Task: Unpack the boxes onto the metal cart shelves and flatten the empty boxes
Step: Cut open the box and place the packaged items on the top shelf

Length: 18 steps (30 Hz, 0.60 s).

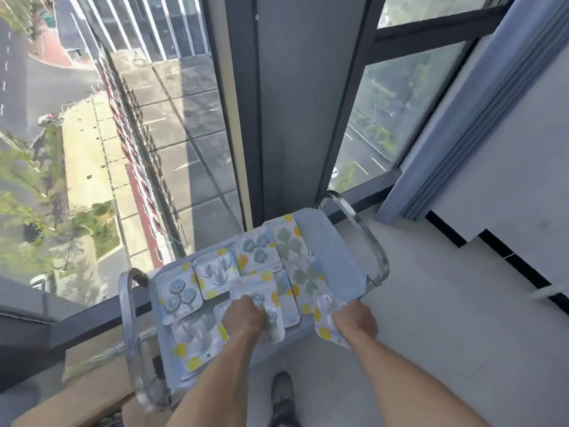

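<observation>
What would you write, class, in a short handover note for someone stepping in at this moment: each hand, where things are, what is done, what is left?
Left hand: on a pack on the cart's top shelf, fingers curled on it.
Right hand: holds another pack at the shelf's near right edge.
Done: about nine packs lie on the shelf.
Left: set down the held pack; a cardboard box at lower left is not visibly flattened.

Bare forearms, no sleeves visible, apparently dark grey shoe (282,392)
</observation>
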Motion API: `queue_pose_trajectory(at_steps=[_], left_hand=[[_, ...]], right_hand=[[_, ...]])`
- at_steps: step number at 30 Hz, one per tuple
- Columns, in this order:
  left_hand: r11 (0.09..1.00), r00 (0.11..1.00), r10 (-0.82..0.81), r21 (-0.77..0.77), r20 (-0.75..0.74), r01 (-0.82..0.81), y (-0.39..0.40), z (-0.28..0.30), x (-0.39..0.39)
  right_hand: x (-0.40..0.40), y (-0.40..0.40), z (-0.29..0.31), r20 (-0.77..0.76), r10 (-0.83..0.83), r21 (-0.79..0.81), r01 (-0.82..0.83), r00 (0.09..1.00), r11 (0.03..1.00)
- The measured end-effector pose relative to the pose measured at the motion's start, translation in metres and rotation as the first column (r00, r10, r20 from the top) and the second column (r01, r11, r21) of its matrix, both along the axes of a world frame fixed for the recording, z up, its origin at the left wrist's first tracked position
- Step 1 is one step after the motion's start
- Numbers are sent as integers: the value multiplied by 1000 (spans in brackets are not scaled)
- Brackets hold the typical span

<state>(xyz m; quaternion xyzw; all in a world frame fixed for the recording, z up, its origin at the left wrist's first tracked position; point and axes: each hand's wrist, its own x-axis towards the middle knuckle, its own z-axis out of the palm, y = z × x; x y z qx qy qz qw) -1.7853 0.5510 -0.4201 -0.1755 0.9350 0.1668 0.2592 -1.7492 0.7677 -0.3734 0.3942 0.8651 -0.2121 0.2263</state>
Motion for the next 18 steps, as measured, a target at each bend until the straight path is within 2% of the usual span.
queue_pose_trajectory(at_steps=[2, 8, 15, 18], left_hand=[[999, 999, 32, -3, 1, -32, 10, -4, -24], [992, 990, 121, -53, 69, -118, 19, -27, -52], [956, 951, 290, -83, 111, -282, 27, -50, -58], [948, 946, 314, -73, 80, -309, 43, -60, -71]], right_hand=[[-28, 9, -7, 10, 16, 8, -16, 1000, 1000], [-93, 6, -31, 88, 194, 6, -195, 977, 981], [-139, 6, -65, 74, 354, -22, -353, 932, 935], [-155, 16, -76, 58, 349, -50, -346, 935, 937]])
